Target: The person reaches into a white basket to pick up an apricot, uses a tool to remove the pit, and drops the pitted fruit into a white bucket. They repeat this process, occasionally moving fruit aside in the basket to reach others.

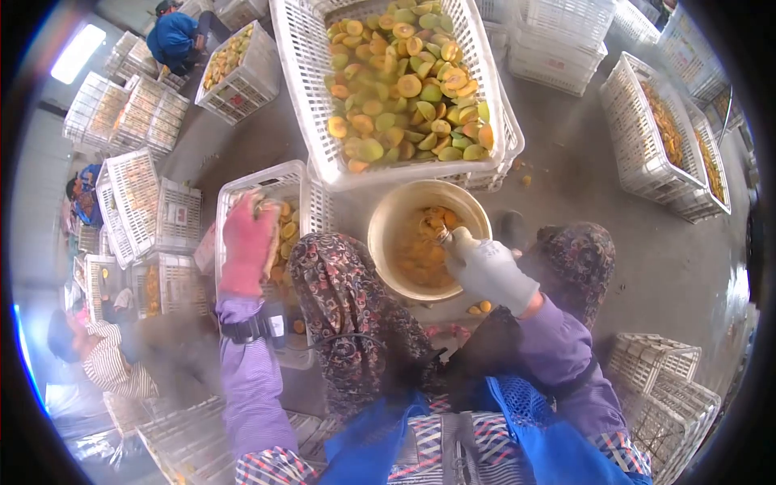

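Observation:
My left hand [245,246], in a pink glove, is raised over the left edge of a low white crate [229,198] with orange fruit halves [288,230] in it. Its fingers are curled around something small that I cannot make out. In a white glove, my right hand [495,273] reaches over the right rim of a cream bucket [386,202]. Thumb and fingers close on a small metal tool [444,235], mostly hidden by the glove. Orange fruit pieces [424,259] lie inside the bucket, below that hand.
Ahead stands a large white crate [301,105] full of green and orange fruit halves [408,85]. More crates [659,145] stand to the right, with others [129,117] stacked on the left. Co-workers [174,39] sit among the left crates. A few pieces [480,307] lie by the bucket.

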`<state>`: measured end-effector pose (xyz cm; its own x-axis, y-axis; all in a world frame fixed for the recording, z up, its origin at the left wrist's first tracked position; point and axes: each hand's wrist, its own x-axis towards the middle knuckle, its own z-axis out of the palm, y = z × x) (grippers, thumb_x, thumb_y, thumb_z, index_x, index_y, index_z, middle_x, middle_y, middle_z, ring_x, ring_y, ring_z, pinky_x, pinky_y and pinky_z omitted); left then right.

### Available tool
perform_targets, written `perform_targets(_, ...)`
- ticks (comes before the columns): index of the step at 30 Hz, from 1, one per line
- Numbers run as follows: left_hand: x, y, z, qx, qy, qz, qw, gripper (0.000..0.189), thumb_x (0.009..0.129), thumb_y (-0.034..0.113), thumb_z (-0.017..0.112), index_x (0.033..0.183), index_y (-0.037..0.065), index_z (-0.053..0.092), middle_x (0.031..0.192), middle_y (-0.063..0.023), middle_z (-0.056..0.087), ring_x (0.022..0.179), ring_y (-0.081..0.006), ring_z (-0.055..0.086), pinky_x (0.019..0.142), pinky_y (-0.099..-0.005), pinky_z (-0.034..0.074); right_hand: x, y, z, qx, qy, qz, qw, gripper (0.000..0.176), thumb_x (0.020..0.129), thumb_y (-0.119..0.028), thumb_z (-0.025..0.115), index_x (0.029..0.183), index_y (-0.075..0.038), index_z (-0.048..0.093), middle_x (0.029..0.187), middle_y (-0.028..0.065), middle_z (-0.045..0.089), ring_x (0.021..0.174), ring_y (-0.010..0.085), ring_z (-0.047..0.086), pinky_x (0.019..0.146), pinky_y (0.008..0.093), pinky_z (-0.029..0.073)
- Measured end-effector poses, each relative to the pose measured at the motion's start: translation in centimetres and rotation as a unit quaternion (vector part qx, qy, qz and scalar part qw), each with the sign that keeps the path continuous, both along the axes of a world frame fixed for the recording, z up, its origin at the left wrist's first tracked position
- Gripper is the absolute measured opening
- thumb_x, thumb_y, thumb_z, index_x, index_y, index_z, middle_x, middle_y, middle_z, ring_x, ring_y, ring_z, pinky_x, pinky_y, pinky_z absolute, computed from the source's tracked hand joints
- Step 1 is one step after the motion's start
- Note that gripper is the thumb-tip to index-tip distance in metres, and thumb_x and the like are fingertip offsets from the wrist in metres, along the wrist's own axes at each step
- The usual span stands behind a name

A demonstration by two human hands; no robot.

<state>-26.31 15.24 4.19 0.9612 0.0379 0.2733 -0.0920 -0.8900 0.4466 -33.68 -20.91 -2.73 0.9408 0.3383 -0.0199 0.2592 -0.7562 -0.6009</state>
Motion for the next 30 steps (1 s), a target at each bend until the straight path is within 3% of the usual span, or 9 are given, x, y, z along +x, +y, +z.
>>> perform_targets(1,0.3,-1.0,0.3,0.188,-0.015,0.015,0.982,0.033,0.087,0.028,0.061,0.111,0.006,0.062,0.110,-0.0166,0.065,0.107,-0.0308,0.059,0.092,-0.0390,0.047,0.1,0.1,0.1,0.012,-0.012,-0.002,1.000,0.022,0.091,-0.022,0.054,0.099,-0.002,0.049,0.064,0.0160,0.064,0.060,0.0368,0.064,0.055,0.0485,0.049)
perform_targets(5,6.6,-7.2,-1.2,0.077,0.087,-0.130,0.985,0.044,0.084,0.031,0.062,0.122,0.008,0.059,0.119,-0.0204,0.060,0.110,-0.0347,0.058,0.096,-0.0409,0.044,0.4,0.4,-1.4,0.038,-0.053,-0.001,0.998,0.018,0.090,-0.021,0.056,0.091,-0.005,0.048,0.058,0.0152,0.060,0.054,0.0347,0.062,0.050,0.0471,0.048)
perform_targets(10,14.7,-12.0,-8.3,0.136,0.239,-0.126,0.953,0.049,0.082,0.033,0.057,0.121,0.004,0.057,0.116,-0.0212,0.061,0.109,-0.0378,0.057,0.095,-0.0421,0.045,0.5,0.6,0.2,0.026,-0.066,-0.046,0.996,0.020,0.093,-0.023,0.055,0.085,-0.006,0.049,0.048,0.0133,0.054,0.045,0.0326,0.058,0.041,0.0439,0.044)
perform_targets(13,15.8,-11.4,-10.7,0.112,0.183,-0.120,0.969,0.046,0.082,0.032,0.058,0.118,0.004,0.058,0.114,-0.0210,0.061,0.107,-0.0364,0.059,0.093,-0.0421,0.046,0.7,0.1,1.3,0.032,-0.074,-0.048,0.996,0.018,0.094,-0.021,0.055,0.086,-0.005,0.049,0.048,0.0125,0.053,0.043,0.0308,0.057,0.040,0.0420,0.044)
perform_targets(15,15.9,-10.7,-10.9,-0.066,0.208,-0.109,0.970,0.041,0.083,0.029,0.057,0.116,0.004,0.059,0.114,-0.0198,0.062,0.105,-0.0332,0.060,0.091,-0.0402,0.048,0.9,-0.1,2.1,0.046,-0.068,-0.049,0.995,0.017,0.093,-0.020,0.055,0.087,-0.004,0.050,0.050,0.0129,0.053,0.044,0.0310,0.058,0.041,0.0415,0.045)
perform_targets(18,14.7,-8.7,-9.3,-0.306,0.227,-0.198,0.903,0.032,0.086,0.019,0.057,0.114,0.003,0.060,0.110,-0.0149,0.064,0.097,-0.0274,0.063,0.084,-0.0353,0.051,2.0,0.0,2.2,0.106,-0.092,-0.040,0.989,0.016,0.092,-0.019,0.056,0.091,-0.004,0.052,0.055,0.0133,0.056,0.049,0.0312,0.060,0.046,0.0413,0.047)
perform_targets(22,6.7,-10.9,-3.8,-0.243,0.121,-0.236,0.933,0.036,0.088,0.012,0.059,0.122,0.003,0.056,0.111,-0.0138,0.062,0.096,-0.0264,0.064,0.081,-0.0345,0.055,3.1,0.3,4.1,0.116,-0.175,-0.045,0.977,0.020,0.089,-0.020,0.058,0.097,-0.003,0.052,0.065,0.0136,0.061,0.059,0.0312,0.063,0.055,0.0427,0.050)
perform_targets(26,2.0,-12.9,-5.9,0.048,-0.071,-0.261,0.961,0.027,0.085,0.012,0.058,0.111,0.005,0.060,0.108,-0.0131,0.064,0.092,-0.0288,0.064,0.081,-0.0388,0.054,2.4,1.6,4.8,0.073,-0.167,-0.061,0.981,0.030,0.087,-0.020,0.058,0.108,0.000,0.052,0.070,0.0124,0.063,0.063,0.0317,0.064,0.058,0.0427,0.049)
perform_targets(30,-1.7,-14.8,-6.2,-0.090,0.062,-0.230,0.967,0.034,0.096,0.032,0.046,0.121,0.009,0.053,0.112,-0.0083,0.059,0.100,-0.0237,0.058,0.089,-0.0353,0.050,1.3,2.3,4.6,0.038,-0.155,-0.039,0.986,0.036,0.087,-0.020,0.058,0.113,0.002,0.049,0.075,0.0134,0.063,0.062,0.0317,0.064,0.056,0.0417,0.048)
